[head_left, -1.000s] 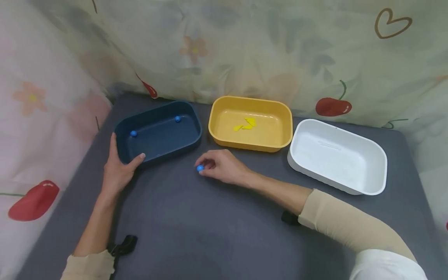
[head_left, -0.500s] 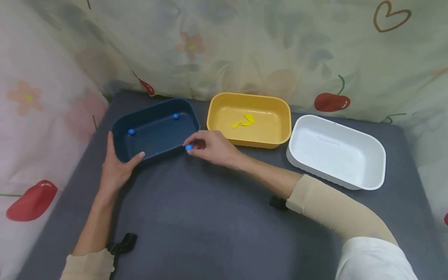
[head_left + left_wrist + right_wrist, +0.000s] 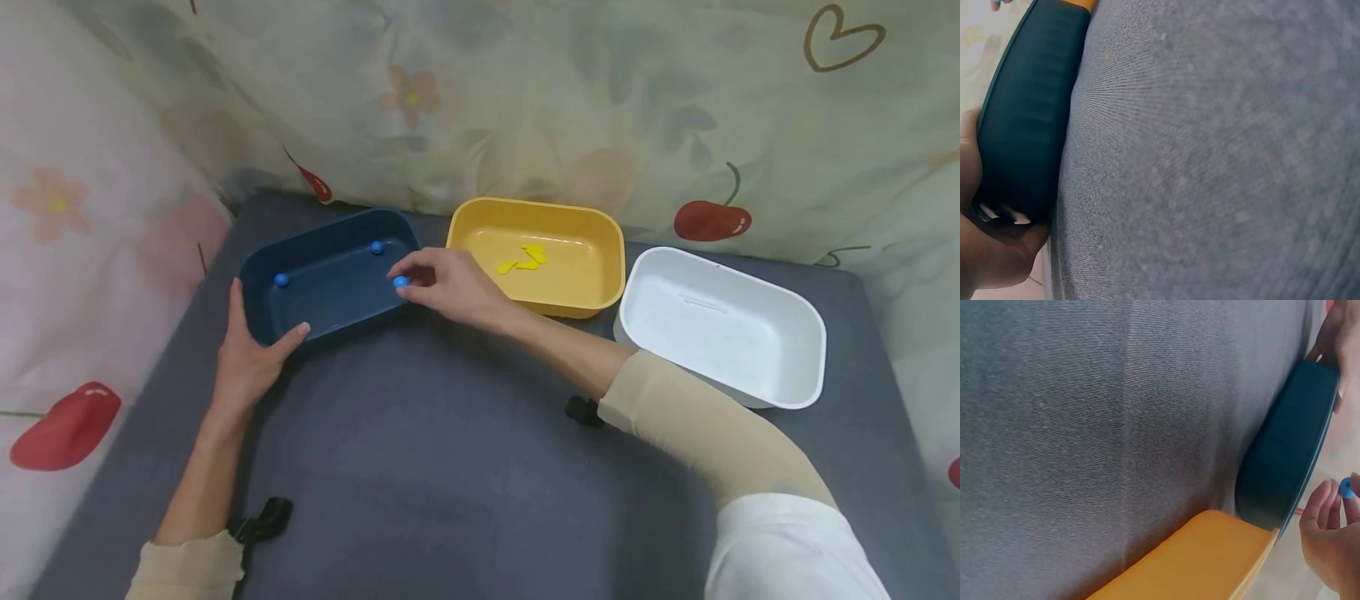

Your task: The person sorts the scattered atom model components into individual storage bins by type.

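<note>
Between the thumb and fingertips of my right hand [image 3: 457,287] is a small blue bead [image 3: 401,282], held over the right end of a dark blue tray [image 3: 337,321]. The right wrist view shows a hole in this bead [image 3: 1346,488]. Two more blue beads lie inside the tray, one bead [image 3: 281,280] toward the left and another bead [image 3: 377,247] at the far right. My left hand [image 3: 247,358] grips the tray's near left corner, thumb along the front wall and a finger up the left side. Its other fingers are mostly hidden in the head view.
A yellow tray [image 3: 577,302] with several small yellow pieces [image 3: 528,265] stands right of the dark blue one. Farther right is a white tray [image 3: 720,333]. All stand on a grey cloth-covered table [image 3: 450,467], with a patterned curtain [image 3: 525,108] behind.
My right hand has carried the bead from in front of the trays, up and leftward, to over the dark blue tray. The left hand has stayed at the tray's corner.
</note>
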### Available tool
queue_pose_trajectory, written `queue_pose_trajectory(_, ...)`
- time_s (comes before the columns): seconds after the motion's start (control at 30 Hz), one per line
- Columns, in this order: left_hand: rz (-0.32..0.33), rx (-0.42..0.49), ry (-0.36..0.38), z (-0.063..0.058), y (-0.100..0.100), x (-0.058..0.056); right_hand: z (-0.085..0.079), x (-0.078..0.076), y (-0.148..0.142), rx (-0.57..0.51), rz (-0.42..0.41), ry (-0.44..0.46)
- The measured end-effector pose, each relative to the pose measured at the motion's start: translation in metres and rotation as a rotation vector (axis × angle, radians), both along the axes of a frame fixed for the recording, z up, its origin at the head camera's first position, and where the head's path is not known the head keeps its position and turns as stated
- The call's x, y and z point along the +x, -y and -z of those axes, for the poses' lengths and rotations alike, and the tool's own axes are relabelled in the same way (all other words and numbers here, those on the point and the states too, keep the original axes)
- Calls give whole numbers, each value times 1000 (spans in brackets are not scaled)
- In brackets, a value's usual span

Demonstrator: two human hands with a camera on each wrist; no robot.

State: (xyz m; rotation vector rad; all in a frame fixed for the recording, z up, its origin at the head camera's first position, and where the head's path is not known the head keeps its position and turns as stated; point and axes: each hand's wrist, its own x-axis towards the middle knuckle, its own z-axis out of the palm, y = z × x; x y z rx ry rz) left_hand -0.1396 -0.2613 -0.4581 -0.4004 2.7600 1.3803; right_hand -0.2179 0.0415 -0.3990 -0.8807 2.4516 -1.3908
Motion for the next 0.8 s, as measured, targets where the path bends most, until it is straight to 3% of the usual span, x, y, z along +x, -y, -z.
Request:
queue_pose_trajectory(0.5, -11, -5, 21, 0, -1, 0, -4, -22, 29, 51, 41, 54)
queue_pose_trajectory(0.8, -18, -11, 19, 0, -1, 0, -4, -32, 45, 25, 91, 122)
